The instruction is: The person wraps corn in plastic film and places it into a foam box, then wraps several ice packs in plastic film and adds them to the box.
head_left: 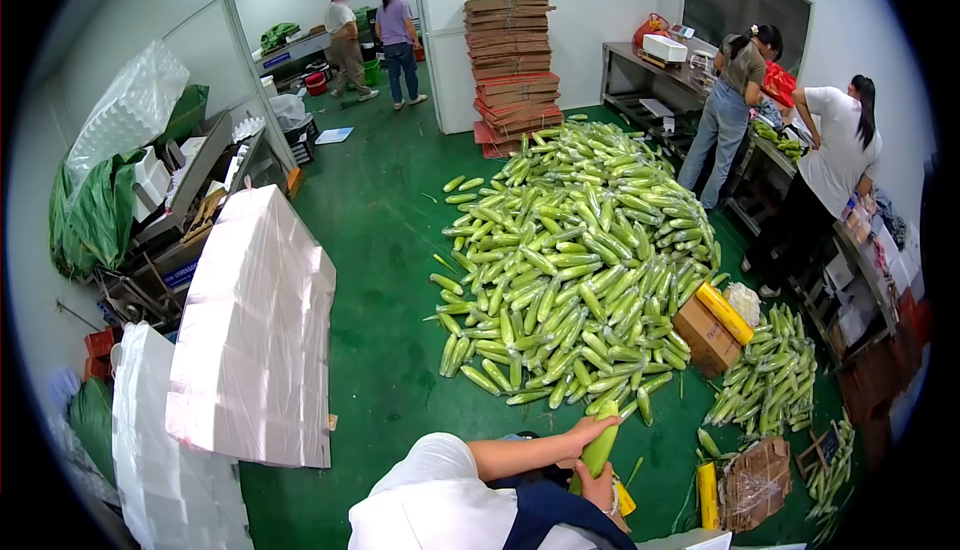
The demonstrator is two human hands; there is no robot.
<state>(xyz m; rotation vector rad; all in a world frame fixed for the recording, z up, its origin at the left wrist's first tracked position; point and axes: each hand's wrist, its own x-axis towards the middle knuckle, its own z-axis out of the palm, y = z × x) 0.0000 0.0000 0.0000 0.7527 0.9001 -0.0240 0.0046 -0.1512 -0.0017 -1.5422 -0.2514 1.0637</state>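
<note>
My left hand (579,437) reaches in from a white sleeve and closes on the upper part of a long, light-green vegetable (600,447). Lower down, my right hand (598,487) is wrapped around the same vegetable, which stands at a tilt between both hands. Just beyond them spreads a large heap of similar green vegetables (580,260) on the green floor, many in clear plastic film. A yellow object (625,500) shows partly beside my right wrist.
Right of the heap are a cardboard box (706,338), a yellow roll (724,312) and a smaller vegetable pile (765,375). Wrapped white blocks (262,330) stand left. Flattened cartons (510,60) are stacked behind. Two people (735,100) work at right-hand benches; two more stand in the back room.
</note>
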